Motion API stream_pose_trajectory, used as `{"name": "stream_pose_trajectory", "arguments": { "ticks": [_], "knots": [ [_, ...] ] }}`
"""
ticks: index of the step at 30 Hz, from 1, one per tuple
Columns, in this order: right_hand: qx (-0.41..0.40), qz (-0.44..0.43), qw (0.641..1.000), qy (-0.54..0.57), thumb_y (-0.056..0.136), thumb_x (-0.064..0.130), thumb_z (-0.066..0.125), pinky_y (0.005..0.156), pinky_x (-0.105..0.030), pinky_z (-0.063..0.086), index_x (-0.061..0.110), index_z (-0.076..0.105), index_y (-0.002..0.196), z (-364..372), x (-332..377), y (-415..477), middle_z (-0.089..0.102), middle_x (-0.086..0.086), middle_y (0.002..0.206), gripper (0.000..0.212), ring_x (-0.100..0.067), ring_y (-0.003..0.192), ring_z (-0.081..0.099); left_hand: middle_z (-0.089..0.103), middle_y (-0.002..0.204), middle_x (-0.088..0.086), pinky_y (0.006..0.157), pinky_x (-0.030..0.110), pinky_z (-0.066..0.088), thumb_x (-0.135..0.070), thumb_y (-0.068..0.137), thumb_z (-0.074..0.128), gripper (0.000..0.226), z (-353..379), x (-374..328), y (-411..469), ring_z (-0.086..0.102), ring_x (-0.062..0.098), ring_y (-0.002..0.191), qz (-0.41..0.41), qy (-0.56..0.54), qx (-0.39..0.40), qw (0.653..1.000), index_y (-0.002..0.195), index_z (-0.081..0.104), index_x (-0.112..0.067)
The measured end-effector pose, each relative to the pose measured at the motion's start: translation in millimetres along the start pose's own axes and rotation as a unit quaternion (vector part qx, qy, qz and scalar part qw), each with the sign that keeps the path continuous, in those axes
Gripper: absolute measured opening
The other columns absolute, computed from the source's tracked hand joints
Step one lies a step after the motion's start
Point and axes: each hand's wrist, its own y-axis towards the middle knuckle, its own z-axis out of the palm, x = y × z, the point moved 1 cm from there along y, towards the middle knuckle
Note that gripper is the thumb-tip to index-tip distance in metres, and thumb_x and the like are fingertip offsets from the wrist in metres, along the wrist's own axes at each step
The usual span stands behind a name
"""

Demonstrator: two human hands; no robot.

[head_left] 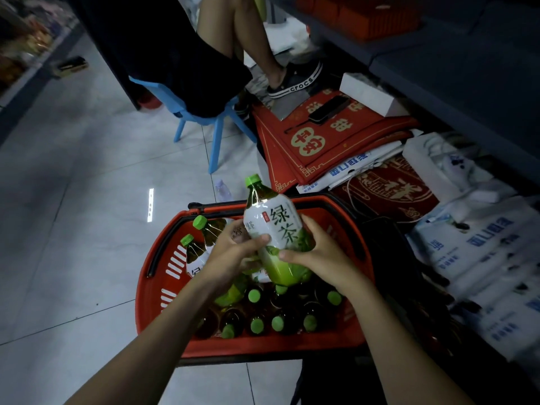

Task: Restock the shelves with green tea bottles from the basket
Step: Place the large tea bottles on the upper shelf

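Basket: a red plastic basket [163, 290] stands on the tiled floor [73, 229], its black handles folded down along the far rim and the left rim.
Basket contents: small green tea bottles [257, 325] stand upright with their green caps showing, packed along the near edge and the middle. Two larger bottles [204, 229] lie tilted in the far left corner, caps toward the far rim.
Held bottle: one large green tea bottle [280, 229] is above the middle of the basket, tilted, cap pointing away toward the far rim, label facing up.
Left hand: the left hand [233, 252] grips the bottle's middle, thumb across the label.
Right hand: the right hand [318, 255] grips its lower part, fingers wrapped round the green base.
Shelf: a dark shelf [467, 68] runs along the right side, orange boxes [380, 19] at its far end.
Between basket and shelf: red flat packs [321, 141] with a black phone [330, 108] on top, a white box [371, 95] and white printed bags [482, 258] are piled on the floor.
Beyond the basket: a person's legs [248, 39] on a blue chair [216, 121]; a small clear bottle [223, 190] stands near the far rim.
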Motion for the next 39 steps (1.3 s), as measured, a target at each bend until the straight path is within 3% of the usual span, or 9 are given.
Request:
{"name": "stream_pose_trajectory", "arguments": {
  "ticks": [6, 9, 11, 18, 21, 27, 33, 36, 39],
  "knots": [
    [-0.045, -0.057, 0.997, 0.012, 0.078, 0.026, 0.079, 0.084, -0.015, 0.041, 0.052, 0.035, 0.140, -6, 16, -24, 0.050, 0.040, 0.112, 0.080, 0.023, 0.100, 0.047, 0.073, 0.108, 0.008, 0.089, 0.053, 0.054, -0.018, 0.065, 0.084, 0.065, 7, -32, -15, 0.070, 0.030, 0.100, 0.045, 0.019, 0.006, 0.999, 0.122, 0.052, -0.013],
    [-0.085, -0.078, 0.993, 0.007, 0.070, 0.039, 0.081, 0.102, -0.035, 0.045, 0.060, 0.037, 0.136, -6, 28, -34, 0.055, 0.032, 0.125, 0.082, 0.011, 0.116, 0.049, 0.073, 0.110, 0.006, 0.088, 0.051, 0.055, -0.021, 0.059, 0.089, 0.071, 15, -48, -24, 0.071, 0.025, 0.098, 0.078, 0.040, 0.002, 0.996, 0.120, 0.053, -0.016],
    [-0.107, -0.096, 0.990, 0.011, 0.070, 0.035, 0.082, 0.104, -0.042, 0.046, 0.062, 0.039, 0.133, -11, 41, -42, 0.057, 0.026, 0.130, 0.081, 0.002, 0.122, 0.051, 0.071, 0.113, 0.009, 0.085, 0.046, 0.057, -0.019, 0.061, 0.087, 0.070, 23, -62, -29, 0.071, 0.024, 0.098, 0.104, 0.036, 0.007, 0.994, 0.121, 0.052, -0.017],
    [-0.187, -0.152, 0.971, -0.010, 0.070, 0.025, 0.083, 0.095, -0.040, 0.054, 0.056, 0.046, 0.127, -49, 103, -74, 0.065, 0.018, 0.119, 0.075, -0.002, 0.111, 0.062, 0.070, 0.115, 0.012, 0.082, 0.044, 0.058, -0.016, 0.069, 0.080, 0.058, 62, -122, -43, 0.071, 0.028, 0.100, 0.180, 0.007, 0.078, 0.981, 0.122, 0.056, -0.016],
    [-0.244, -0.183, 0.952, -0.033, 0.071, 0.018, 0.083, 0.090, -0.029, 0.054, 0.060, 0.048, 0.113, -70, 138, -96, 0.067, 0.025, 0.107, 0.069, 0.007, 0.102, 0.063, 0.065, 0.123, 0.013, 0.080, 0.042, 0.059, -0.014, 0.070, 0.081, 0.061, 87, -154, -48, 0.069, 0.027, 0.103, 0.217, -0.011, 0.113, 0.969, 0.126, 0.057, -0.014],
    [-0.370, -0.240, 0.893, -0.091, 0.071, 0.022, 0.083, 0.085, -0.030, 0.057, 0.053, 0.049, 0.118, -121, 214, -168, 0.066, 0.025, 0.109, 0.067, 0.005, 0.101, 0.063, 0.071, 0.116, 0.004, 0.085, 0.046, 0.056, -0.042, 0.047, 0.092, 0.080, 165, -235, -83, 0.068, 0.026, 0.106, 0.336, -0.005, 0.198, 0.921, 0.120, 0.064, -0.026],
    [-0.489, -0.297, 0.808, -0.144, 0.069, 0.020, 0.084, 0.087, -0.028, 0.056, 0.050, 0.046, 0.124, -176, 276, -252, 0.063, 0.023, 0.116, 0.073, 0.004, 0.105, 0.061, 0.073, 0.113, 0.006, 0.078, 0.037, 0.058, -0.040, 0.040, 0.094, 0.075, 251, -313, -132, 0.071, 0.026, 0.101, 0.432, -0.035, 0.309, 0.846, 0.110, 0.071, -0.026],
    [-0.543, -0.312, 0.759, -0.177, 0.068, 0.021, 0.085, 0.087, -0.030, 0.057, 0.049, 0.042, 0.124, -204, 298, -286, 0.060, 0.019, 0.119, 0.076, -0.001, 0.108, 0.060, 0.073, 0.111, 0.006, 0.069, 0.027, 0.058, -0.014, 0.056, 0.088, 0.059, 298, -345, -153, 0.072, 0.023, 0.095, 0.464, -0.056, 0.370, 0.803, 0.111, 0.069, -0.018],
    [-0.599, -0.309, 0.706, -0.218, 0.070, 0.023, 0.083, 0.093, -0.035, 0.052, 0.046, 0.036, 0.127, -232, 318, -310, 0.055, 0.015, 0.124, 0.078, -0.006, 0.113, 0.056, 0.073, 0.111, 0.004, 0.068, 0.026, 0.057, 0.001, 0.061, 0.076, 0.060, 344, -372, -172, 0.072, 0.021, 0.096, 0.468, -0.070, 0.418, 0.775, 0.118, 0.064, -0.014]
  ]
}}
